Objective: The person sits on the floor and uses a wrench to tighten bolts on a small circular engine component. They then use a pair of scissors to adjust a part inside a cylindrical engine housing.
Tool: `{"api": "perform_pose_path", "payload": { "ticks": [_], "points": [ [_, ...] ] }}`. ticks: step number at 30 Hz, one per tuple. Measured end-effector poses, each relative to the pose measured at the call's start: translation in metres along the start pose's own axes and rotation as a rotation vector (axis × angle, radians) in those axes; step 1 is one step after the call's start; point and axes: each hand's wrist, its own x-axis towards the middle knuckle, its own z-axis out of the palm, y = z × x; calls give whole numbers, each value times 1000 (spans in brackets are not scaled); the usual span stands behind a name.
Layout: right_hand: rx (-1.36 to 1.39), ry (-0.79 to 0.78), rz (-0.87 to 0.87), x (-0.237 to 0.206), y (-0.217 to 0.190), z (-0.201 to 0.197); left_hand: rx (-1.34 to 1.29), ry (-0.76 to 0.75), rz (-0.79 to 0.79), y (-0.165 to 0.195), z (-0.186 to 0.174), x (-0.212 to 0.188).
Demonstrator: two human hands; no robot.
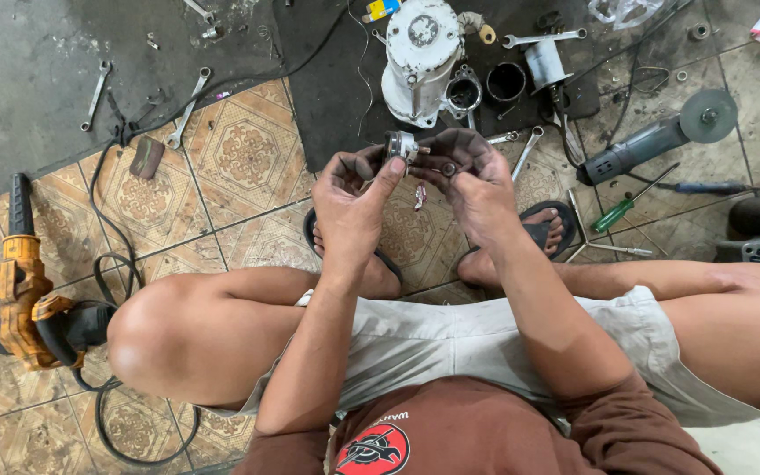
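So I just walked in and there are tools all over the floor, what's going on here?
A person squats on the tiled floor, working with both greasy hands. The left hand pinches a small round metal part, while the right hand holds a small ring-shaped piece close beside it. A white motor housing stands just ahead, with wrenches, an angle grinder and a yellow power tool lying around.

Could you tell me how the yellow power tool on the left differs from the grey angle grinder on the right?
The yellow power tool is orange-yellow with a black handle; the angle grinder is grey with a round disc at its end. The yellow tool lies on patterned tiles by the person's knee; the grinder lies further out, beside screwdrivers. Both lie on the floor, untouched; the hands hold small metal parts.
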Motion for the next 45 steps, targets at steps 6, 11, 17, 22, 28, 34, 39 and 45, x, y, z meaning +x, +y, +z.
{"api": "perform_pose_path", "payload": {
  "ticks": [6, 11, 17, 22, 28, 34, 39, 45],
  "points": [
    [-74, 15, -1, -2, -4, 6, -4, -7, 29, 1, -1, 1],
    [-187, 58, 1, -2, -4, 8, 11, 10, 29, 2, -1, 2],
    [-339, 56, -49, -5, -5, 9, 7, 4, 42, 4, -2, 2],
    [-246, 133, 12, -4, -9, 11, 38, 11, 37, 6, -2, 2],
    [-260, 163, 37, -5, -9, 18, 30, 13, 27, 5, -1, 2],
    [-319, 141, 15, -8, -4, 19, 30, 6, 32, 0, -1, 1],
    [-291, 173, -11, -9, 1, 19, -6, -3, 44, -3, -3, 2],
    [-297, 155, -41, -11, 0, 20, 18, 4, 40, -3, -3, 2]
  ]
}}
